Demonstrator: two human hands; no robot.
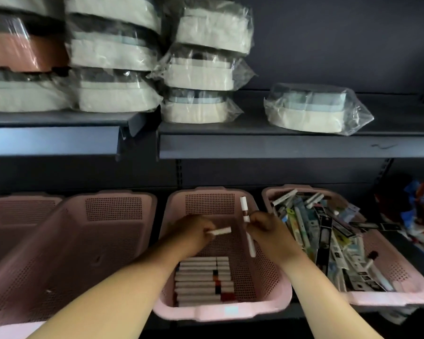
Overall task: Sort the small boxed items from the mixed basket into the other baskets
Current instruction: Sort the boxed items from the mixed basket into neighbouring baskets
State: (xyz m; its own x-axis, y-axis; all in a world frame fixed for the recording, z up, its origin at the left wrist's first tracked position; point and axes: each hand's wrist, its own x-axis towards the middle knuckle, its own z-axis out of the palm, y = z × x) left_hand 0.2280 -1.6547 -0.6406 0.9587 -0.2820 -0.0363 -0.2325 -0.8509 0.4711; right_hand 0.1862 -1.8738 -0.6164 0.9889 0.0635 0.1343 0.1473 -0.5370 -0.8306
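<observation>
Gripping slim white boxes (221,231), seemingly cardboard, left hand (194,231) and right hand (262,225) overhang a perforated pink basket (220,312).

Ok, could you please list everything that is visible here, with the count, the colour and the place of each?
baskets: four, pink, side by side below the shelf
sorted boxes: one neat row, white with dark or red bands, near end of the middle basket
mixed boxes: many, assorted colours, piled in the right basket
wrapped packages: several stacks and one alone at the right, mostly cream, one brownish, on the shelf
shelf: one, dark grey, above the baskets
colourful items: blurred, far right
short box: one, white, in the left hand
long box: apparently one, white with a brown band, upright in the right hand
left hand: over the middle basket
right hand: over the middle basket
</observation>
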